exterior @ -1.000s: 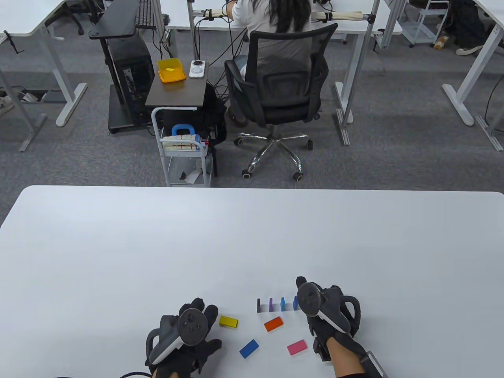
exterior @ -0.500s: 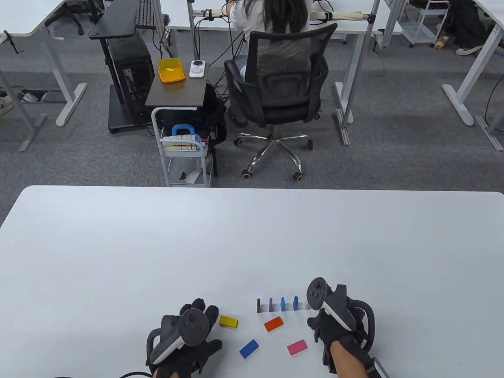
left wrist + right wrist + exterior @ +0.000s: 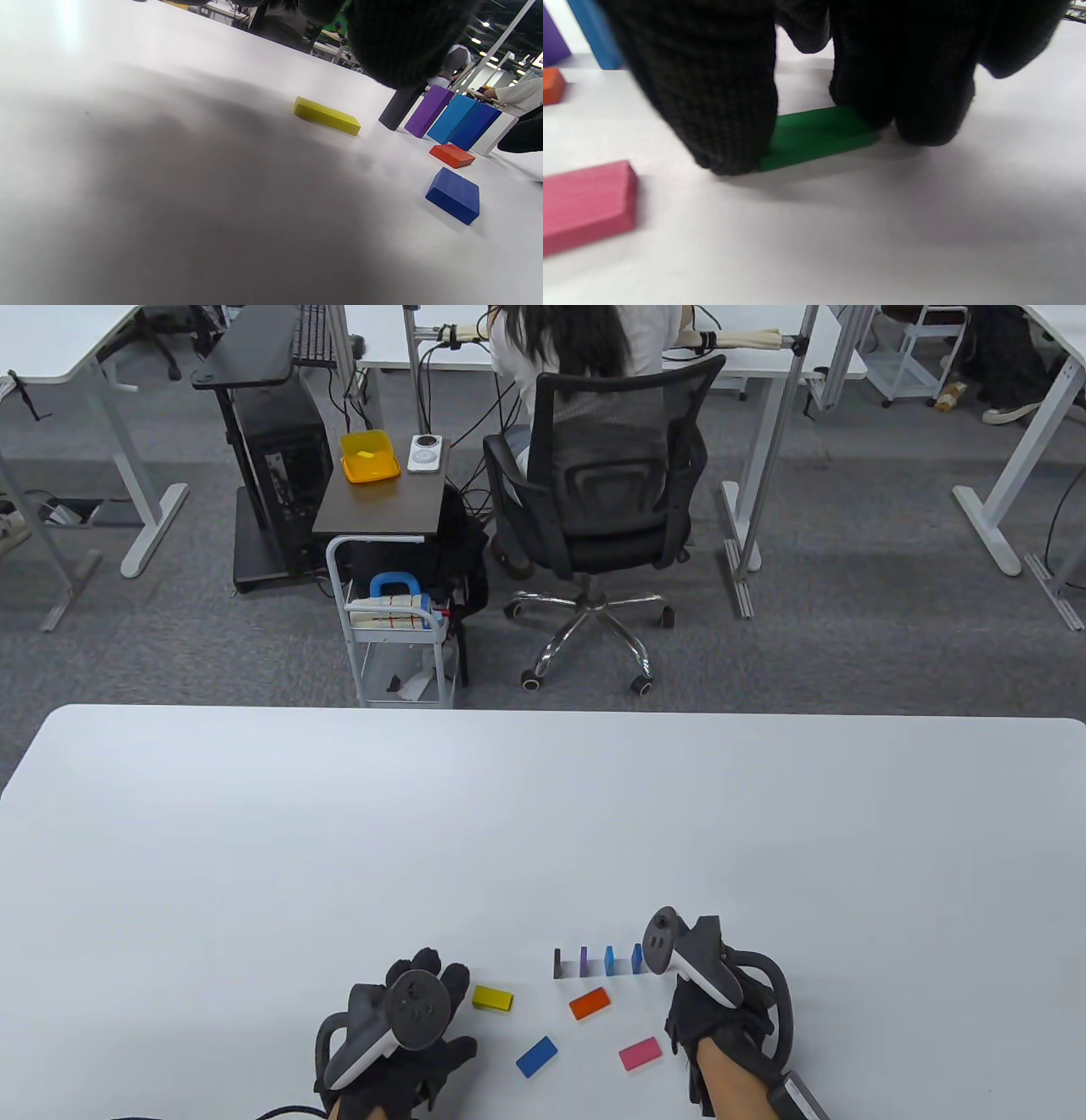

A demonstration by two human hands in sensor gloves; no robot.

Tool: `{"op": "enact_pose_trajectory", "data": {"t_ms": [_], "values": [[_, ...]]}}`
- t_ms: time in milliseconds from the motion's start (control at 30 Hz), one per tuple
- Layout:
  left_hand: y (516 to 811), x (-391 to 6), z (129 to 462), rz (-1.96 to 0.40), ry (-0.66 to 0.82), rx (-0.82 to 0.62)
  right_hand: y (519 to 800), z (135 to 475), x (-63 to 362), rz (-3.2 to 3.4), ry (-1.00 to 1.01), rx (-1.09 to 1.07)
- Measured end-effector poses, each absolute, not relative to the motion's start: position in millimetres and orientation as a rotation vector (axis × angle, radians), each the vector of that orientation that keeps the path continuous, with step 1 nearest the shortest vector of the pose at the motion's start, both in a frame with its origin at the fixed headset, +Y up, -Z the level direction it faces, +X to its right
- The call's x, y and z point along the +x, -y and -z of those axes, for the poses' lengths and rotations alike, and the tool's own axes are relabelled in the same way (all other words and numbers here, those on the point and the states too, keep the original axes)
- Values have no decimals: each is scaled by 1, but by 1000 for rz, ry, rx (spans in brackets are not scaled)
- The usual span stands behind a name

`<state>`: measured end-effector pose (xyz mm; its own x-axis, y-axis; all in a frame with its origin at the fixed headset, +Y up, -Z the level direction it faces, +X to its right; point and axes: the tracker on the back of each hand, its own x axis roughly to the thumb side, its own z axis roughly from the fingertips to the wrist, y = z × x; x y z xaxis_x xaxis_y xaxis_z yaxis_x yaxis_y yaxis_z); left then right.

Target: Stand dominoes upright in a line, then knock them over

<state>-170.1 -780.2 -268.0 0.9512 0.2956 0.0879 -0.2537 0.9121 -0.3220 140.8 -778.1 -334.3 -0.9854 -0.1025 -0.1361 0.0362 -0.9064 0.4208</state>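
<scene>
While the left hand (image 3: 399, 1027) rests on the desk (image 3: 339, 831) as it did a second ago, fingers relaxed and holding nothing, the work goes on at the other side; just beside its fingertips lies the yellow domino (image 3: 492, 999), flat, and nearer to the person the dark blue one (image 3: 536, 1056), also flat. Further right stands the row, upright and in a line: black (image 3: 557, 963), purple (image 3: 584, 960), light blue (image 3: 609, 959), another blue (image 3: 636, 958), and in the left wrist view a white one (image 3: 494, 133) at its right end; in front of the row the orange domino (image 3: 590, 1003) and the pink domino (image 3: 640, 1054) lie flat, apart from each other.

The right hand (image 3: 721, 1010) has changed most; a second ago it was at the right end of the row, half a second ago it had pulled away, and now it is down on the desk just right of the pink one. The right wrist view shows why: its fingers (image 3: 721, 106) and thumb are curled down at the two sides of a green domino (image 3: 814, 135), which lies flat; they touch it, but it is not yet lifted.

I judge that one domino was just set and the green one is next; five stand, five lie, so the task is about half done; the lift must keep clear of the white end piece, or the row falls too early.
</scene>
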Motion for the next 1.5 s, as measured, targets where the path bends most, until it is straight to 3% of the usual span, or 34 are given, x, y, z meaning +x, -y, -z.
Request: {"op": "enact_pose_trajectory", "data": {"t_ms": [300, 600, 800, 1167, 1500], "values": [[782, -172, 268, -298, 127, -320, 769, 334, 161, 3118, 638, 295], [782, -174, 269, -308, 122, -320, 747, 329, 178, 3286, 287, 387], [782, -176, 269, -322, 116, -322, 740, 324, 183, 3420, -96, 368], [782, -176, 269, -329, 115, -324, 745, 323, 197, 3660, -246, 206], [781, -176, 269, -328, 117, -321, 757, 325, 204, 3723, -288, 258]]}}
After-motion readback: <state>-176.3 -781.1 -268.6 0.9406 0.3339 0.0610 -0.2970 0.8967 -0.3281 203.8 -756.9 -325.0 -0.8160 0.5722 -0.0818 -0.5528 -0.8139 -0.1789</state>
